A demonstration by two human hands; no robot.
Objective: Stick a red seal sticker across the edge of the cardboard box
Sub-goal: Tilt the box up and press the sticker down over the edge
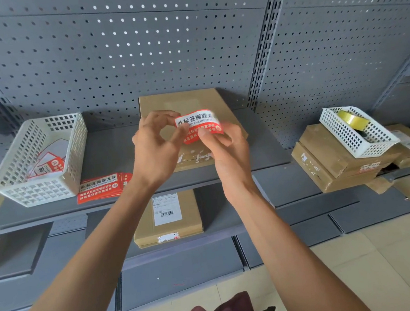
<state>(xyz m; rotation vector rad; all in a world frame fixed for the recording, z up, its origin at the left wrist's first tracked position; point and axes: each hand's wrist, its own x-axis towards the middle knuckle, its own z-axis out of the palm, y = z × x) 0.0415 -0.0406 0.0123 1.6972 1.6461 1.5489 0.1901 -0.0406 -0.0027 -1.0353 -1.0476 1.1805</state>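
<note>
Seal not yet on: a person holds a red sticker [197, 126] in the air above the box [189, 106], which lies flat on the grey shelf [113, 149] against the pegboard. The left hand [156, 145] pinches the sticker's left end between thumb and fingertips; the right hand [225, 143] grips its lower right corner. Whether the backing is off cannot be told. By the look of it, laying the sticker across the box's near edge and pressing it down remain. Both forearms reach up from below, wrists near each other.
</note>
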